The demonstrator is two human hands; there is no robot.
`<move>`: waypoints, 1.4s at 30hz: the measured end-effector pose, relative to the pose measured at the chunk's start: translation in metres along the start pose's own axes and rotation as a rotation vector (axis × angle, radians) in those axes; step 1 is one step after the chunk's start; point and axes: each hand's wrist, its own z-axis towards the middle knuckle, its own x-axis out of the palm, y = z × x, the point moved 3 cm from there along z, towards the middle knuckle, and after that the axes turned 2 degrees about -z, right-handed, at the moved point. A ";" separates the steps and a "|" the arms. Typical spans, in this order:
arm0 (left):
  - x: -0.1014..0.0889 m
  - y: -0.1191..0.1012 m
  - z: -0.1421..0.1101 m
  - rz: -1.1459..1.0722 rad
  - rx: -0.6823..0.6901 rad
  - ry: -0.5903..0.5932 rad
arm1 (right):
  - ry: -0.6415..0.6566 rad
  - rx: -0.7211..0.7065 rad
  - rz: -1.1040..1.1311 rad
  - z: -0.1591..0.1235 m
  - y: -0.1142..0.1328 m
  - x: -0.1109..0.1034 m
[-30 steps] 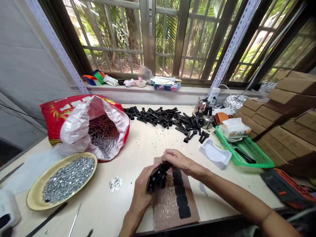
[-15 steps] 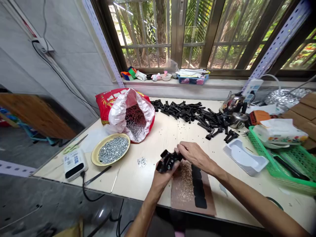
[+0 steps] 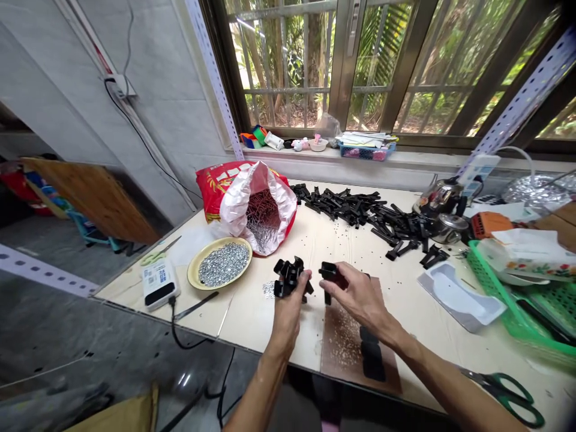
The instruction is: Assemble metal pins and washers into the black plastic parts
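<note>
My left hand (image 3: 287,315) is closed around a bunch of black plastic clip-like pieces (image 3: 288,279), held above the table. To its right, my right hand (image 3: 360,297) grips one or more similar black pieces (image 3: 328,271) between thumb and fingers; their exact number is hard to make out. A gap separates the two hands. Under my right hand lies a brown board (image 3: 335,360) with pale specks and a column of dark rounded patches (image 3: 373,360), partly covered by the hand. A long heap of the same black pieces (image 3: 360,207) spreads across the back of the table.
A yellow dish (image 3: 194,279) holds small silvery parts, beside a red bag (image 3: 209,186) of long thin metal pieces. Left of them is a white device (image 3: 157,279). Green-handled scissors (image 3: 513,390), a grey-white tray (image 3: 463,294) and a green basket (image 3: 495,294) are at right.
My hands have moved apart; the right now holds black pieces away from the left hand's bunch. The camera view has shifted, bringing the green-handled scissors into sight.
</note>
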 end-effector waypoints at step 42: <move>-0.102 -0.001 -0.010 0.049 0.117 -0.249 | 0.276 -0.172 -0.107 0.036 -0.027 0.116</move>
